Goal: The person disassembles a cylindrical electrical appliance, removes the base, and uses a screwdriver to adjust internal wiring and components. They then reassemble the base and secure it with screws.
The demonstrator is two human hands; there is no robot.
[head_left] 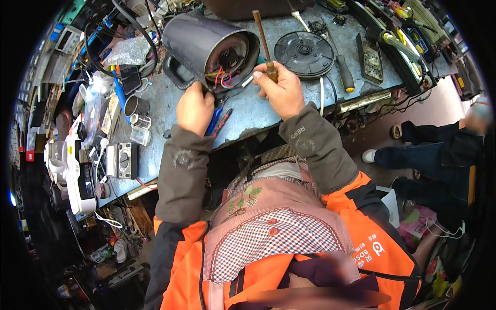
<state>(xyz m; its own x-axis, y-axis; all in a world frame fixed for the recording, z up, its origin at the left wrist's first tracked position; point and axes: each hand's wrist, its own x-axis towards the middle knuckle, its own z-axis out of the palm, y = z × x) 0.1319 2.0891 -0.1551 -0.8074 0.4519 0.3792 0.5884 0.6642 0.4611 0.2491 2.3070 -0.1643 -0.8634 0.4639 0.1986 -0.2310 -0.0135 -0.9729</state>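
An open-bottomed black kettle [188, 39] lies on its side, showing its round fittings and red, blue and white wires [222, 75]. My left hand [195, 107] is closed at the kettle's lower rim; what its fingertips hold is hidden. My right hand [281, 93] grips a long tool [261, 33] upright, with a brown shaft and yellowish handle. A short white sleeve or wire [248, 80] lies by my right thumb. A round black base [302, 54] with a white cord rests to the right. Blue-handled pliers [213, 122] lie below the kettle.
A screwdriver [344, 75], a long dark rail [392, 49] and cables crowd the bench's right. A multimeter [122, 160], metal cup [135, 106], phone [130, 77] and white appliance [75, 170] crowd the left. Another person's legs [423, 155] are at the right, beyond the bench edge [243, 132].
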